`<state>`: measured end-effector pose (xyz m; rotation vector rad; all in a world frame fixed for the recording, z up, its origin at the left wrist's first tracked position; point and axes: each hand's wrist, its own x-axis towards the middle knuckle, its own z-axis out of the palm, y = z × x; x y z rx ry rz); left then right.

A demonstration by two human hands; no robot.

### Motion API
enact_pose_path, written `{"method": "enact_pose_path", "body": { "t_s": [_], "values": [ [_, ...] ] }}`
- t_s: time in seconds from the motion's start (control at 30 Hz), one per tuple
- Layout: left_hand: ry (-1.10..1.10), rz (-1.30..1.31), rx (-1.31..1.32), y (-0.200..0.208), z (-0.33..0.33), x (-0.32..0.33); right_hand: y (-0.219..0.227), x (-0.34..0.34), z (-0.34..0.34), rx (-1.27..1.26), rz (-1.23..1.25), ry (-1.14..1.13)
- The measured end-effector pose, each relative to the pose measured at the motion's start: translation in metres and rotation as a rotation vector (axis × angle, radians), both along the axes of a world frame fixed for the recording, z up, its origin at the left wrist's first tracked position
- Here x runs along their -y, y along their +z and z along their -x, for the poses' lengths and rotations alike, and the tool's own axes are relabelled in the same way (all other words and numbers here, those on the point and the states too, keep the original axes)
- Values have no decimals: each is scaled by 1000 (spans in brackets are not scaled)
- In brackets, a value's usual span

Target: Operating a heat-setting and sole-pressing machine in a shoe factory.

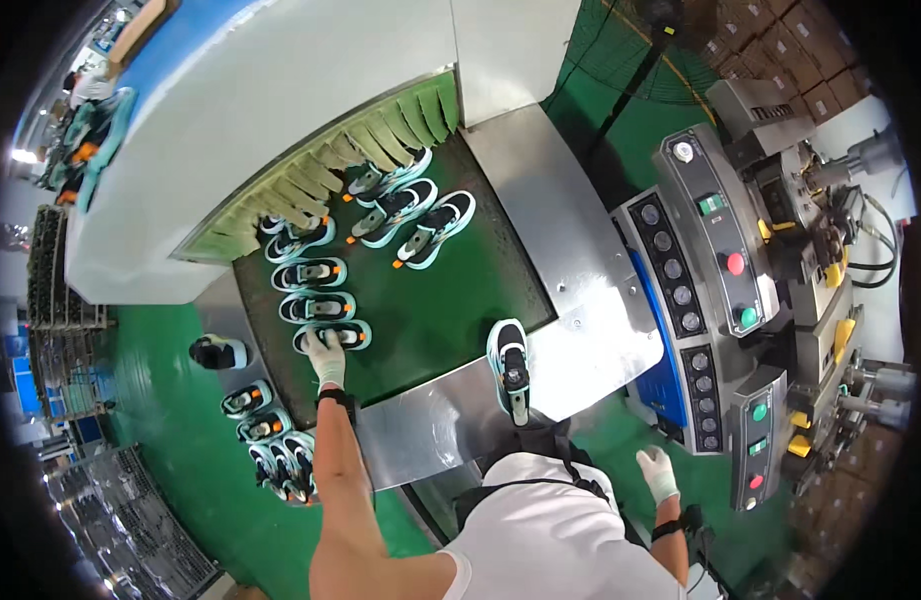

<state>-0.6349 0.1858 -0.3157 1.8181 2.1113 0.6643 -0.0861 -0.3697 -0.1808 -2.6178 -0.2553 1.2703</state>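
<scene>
Green floor (pixel 156 370) spreads out left of the left hand; ahead of that hand a green belt (pixel 451 320) runs toward a white machine housing (pixel 311 90).

Left hand (pixel 326 360): pale glove, fingers on a black and pale-blue shoe (pixel 355 336); cannot tell whether they grip it or merely rest. Right hand (pixel 658 473): pale glove too, low at the person's right side, fingers loosely parted, holding nothing.

Around them: a column of similar shoes (pixel 318 306) stretches away beyond the left hand to a yellow-green strip curtain (pixel 431 110). Three slanted shoes (pixel 438 232) sit farther ahead and to its right, the farthest partly behind the strips. Left of the left hand, a dark shoe (pixel 214 352); nearer the body on that side, a batch of shoes (pixel 264 427). Control panels (pixel 716 235) with gauges and coloured buttons stand ahead and right of the right hand, in the way of a reach there.

Touched shoe: directly under the left fingers, nearest of its column, well apart from the right hand. Another shoe (pixel 514 368) lies between the hands on a steel ledge (pixel 421 420).

Edges: ledge begins just right of the left wrist; curtain bounds the far side. Open belt lies right of the left hand, short of the slanted three.
</scene>
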Motion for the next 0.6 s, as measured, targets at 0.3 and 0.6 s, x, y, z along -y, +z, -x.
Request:
{"method": "enact_pose_path", "body": {
  "t_s": [0.3, 0.6],
  "values": [
    [-303, -20, 93, 115, -82, 8, 59, -240, 46, -173, -587, 222],
    [-1258, -204, 326, 279, -393, 123, 93, -321, 54, 321, -808, 492]
  ]
}}
